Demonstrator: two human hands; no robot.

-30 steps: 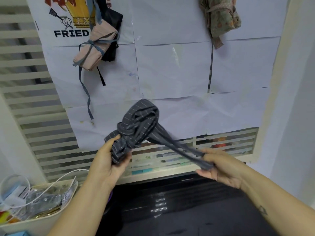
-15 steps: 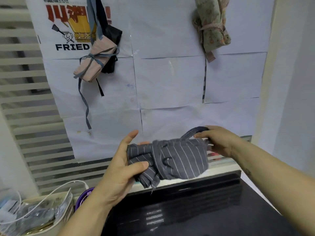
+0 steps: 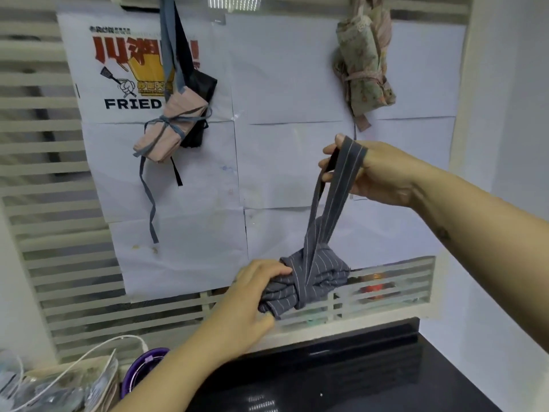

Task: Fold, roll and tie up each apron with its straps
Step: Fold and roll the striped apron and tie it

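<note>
Grey pinstriped apron (image 3: 318,278), soft woven cloth, is rolled into a lumpy bundle and cinched round its middle, held in the air in front of the paper-covered wall (image 3: 285,162) above the glossy black counter (image 3: 326,376). Left hand (image 3: 252,295) grips the bundle's left end, fingers curled over the cloth. Right hand (image 3: 377,173) is up higher, with the flat striped strap (image 3: 335,188) looped over its fingers and pulled taut up from the bundle. Pink apron roll (image 3: 170,129), tied with a blue-grey strap, hangs upper left. Floral apron roll (image 3: 361,72) hangs upper right.
</note>
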